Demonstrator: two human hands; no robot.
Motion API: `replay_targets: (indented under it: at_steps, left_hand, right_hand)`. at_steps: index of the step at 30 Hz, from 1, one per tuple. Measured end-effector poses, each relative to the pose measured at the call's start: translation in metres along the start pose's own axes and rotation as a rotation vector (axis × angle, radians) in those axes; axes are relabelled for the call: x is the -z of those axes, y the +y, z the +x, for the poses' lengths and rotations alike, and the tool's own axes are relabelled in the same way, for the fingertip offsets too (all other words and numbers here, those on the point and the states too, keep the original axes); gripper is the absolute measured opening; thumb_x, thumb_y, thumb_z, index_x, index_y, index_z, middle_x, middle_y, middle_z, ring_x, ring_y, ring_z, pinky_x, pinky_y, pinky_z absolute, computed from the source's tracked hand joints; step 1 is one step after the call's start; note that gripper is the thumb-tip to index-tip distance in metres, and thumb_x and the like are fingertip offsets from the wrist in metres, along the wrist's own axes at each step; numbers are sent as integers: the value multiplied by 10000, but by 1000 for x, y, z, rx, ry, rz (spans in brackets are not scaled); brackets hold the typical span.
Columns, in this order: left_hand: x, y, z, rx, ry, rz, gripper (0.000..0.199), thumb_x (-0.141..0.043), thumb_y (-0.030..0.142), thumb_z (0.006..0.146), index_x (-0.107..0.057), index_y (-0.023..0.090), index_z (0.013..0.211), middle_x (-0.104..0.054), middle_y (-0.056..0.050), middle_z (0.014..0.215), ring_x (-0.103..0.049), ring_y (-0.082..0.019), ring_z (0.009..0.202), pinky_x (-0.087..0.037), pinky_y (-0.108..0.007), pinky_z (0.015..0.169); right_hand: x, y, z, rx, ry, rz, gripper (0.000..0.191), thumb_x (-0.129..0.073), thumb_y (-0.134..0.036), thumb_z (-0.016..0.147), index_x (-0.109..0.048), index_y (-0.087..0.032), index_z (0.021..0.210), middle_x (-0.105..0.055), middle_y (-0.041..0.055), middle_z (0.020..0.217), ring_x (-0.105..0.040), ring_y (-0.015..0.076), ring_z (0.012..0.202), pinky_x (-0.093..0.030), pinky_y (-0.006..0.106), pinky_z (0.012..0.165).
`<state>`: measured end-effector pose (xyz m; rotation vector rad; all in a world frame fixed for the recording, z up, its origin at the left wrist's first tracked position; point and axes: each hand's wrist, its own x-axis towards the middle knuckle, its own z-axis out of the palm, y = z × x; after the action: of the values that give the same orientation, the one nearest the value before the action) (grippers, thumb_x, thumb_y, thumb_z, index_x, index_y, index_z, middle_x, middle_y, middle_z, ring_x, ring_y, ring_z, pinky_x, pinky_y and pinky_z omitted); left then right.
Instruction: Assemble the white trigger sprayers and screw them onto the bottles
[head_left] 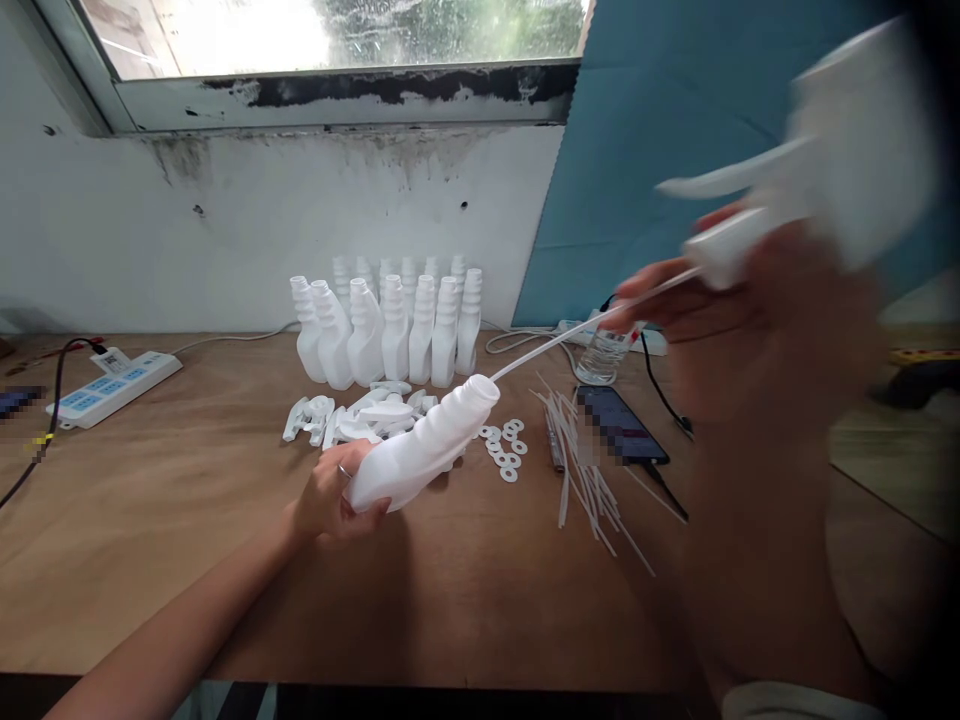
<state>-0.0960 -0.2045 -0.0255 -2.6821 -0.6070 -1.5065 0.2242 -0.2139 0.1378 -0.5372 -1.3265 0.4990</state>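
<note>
The left hand [337,495] is curled round the base of a white bottle [427,440], thumb underneath at the near side, holding it tilted above the middle of the bench [225,560]; the bottle reaches out of the grip, its ribbed neck pointing toward the far right corner. At its mouth is the tip of a thin tube [577,333]; whether the tip is inside cannot be told. The tube runs up to a white spray head [855,150], blurred, which the right hand [772,300] grips from below, fingers closed about its lower part, high above the bench's right side. Just beyond the held bottle lies a heap of white plastic pieces [375,412], with flat rings [510,450] to its right. Farther right, loose tubes [592,475] lie beside a phone [626,425]. Along the far edge stand white bottles [394,330] in rows and, rightward, a clear bottle [604,352]. Near the left edge sits a power strip [124,388].
</note>
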Motion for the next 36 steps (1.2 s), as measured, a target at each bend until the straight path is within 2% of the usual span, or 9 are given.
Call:
replay_targets:
  at_steps: [3,8,15,18,22,25,27,30,36]
  left_hand:
    - [-10,9,-4,20,9,-135,339,-615,277,763,-538,158,1070,-648,-62,782,-633,-193,656,-520,-287,561]
    - [-26,17,-10,118,-21,-275,364,-606,334,805,-539,158,1117,-628,-44,768,-611,-161,603,-513,-251,509]
    - [-32,17,-21,366,-205,-419,349,-586,405,846,-562,223,1143,-618,-8,736,-565,-139,526,-487,-251,410]
    - [-28,19,-18,355,-236,-418,449,-578,427,859,-499,242,1260,-647,-38,862,-619,-176,623,-538,-279,472]
    - [-13,22,22,259,13,-367,512,-562,471,872,-451,265,1328,-571,-111,1196,-607,-289,1030,-573,-446,834]
    - [8,28,70,216,260,-418,579,-570,553,864,-439,281,1358,-543,-98,1233,-590,-234,1037,-558,-396,829]
    - [23,36,100,222,195,-418,599,-579,581,854,-475,263,1351,-607,-90,1155,-614,-201,967,-558,-352,801]
    - [40,48,128,286,80,-258,360,-668,437,846,-665,215,1129,-694,-56,932,-643,-158,811,-546,-276,702]
    - [48,55,130,359,79,-158,179,-721,313,819,-750,192,947,-722,-28,791,-618,-116,641,-497,-233,540]
  right_hand:
    - [-28,2,-12,-153,-169,34,187,-777,-309,749,-737,-157,849,-732,66,797,-709,226,686,-575,385,617]
    - [-48,20,-32,-470,-513,89,360,-808,-247,708,-710,-187,1049,-745,73,955,-713,236,860,-593,364,712]
    - [-73,53,-61,-552,-484,441,217,-631,-359,856,-672,-150,900,-717,81,843,-703,227,774,-572,390,743]
    - [-77,58,-69,-538,-450,451,217,-612,-355,859,-660,-143,874,-690,72,780,-677,212,719,-562,358,676]
    - [-80,56,-74,-517,-485,442,235,-611,-374,865,-643,-147,916,-674,69,769,-655,198,710,-547,330,637]
    - [-83,54,-77,-512,-519,454,246,-611,-372,879,-626,-159,1000,-667,63,787,-651,193,717,-537,318,616]
    - [-85,53,-80,-511,-519,439,258,-614,-370,884,-612,-168,1043,-664,60,812,-652,188,730,-538,321,636]
    - [-84,55,-86,-510,-537,414,281,-594,-417,890,-618,-166,1012,-668,68,839,-661,202,794,-546,337,691]
    - [-88,58,-94,-506,-496,390,281,-654,-413,851,-601,-168,977,-673,68,842,-658,205,792,-537,342,690]
